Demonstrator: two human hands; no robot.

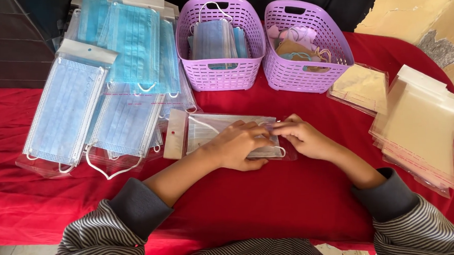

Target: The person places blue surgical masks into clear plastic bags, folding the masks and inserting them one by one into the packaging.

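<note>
Both hands work one item at frame centre: left hand (238, 145) lies palm-down on a clear plastic sleeve (212, 133) holding a white face mask, fingers curled and pressing it flat to the desk (272, 202); right hand (302, 138) pinches the sleeve's right end, thumb and fingertips closed on the edge. Sleeve lies flat on the red cloth, its flap end pointing left. Upper left of frame: overlapping pile of bagged blue masks (105, 82), nearest bag just beside the sleeve's flap. Top centre: two lilac perforated baskets side by side, left basket (223, 73) with loose blue masks, right basket (294, 75) with mixed coloured masks. Right side: two stacks of empty clear sleeves (418, 128), well apart from the hands. Nothing lies between hands and baskets.
</note>
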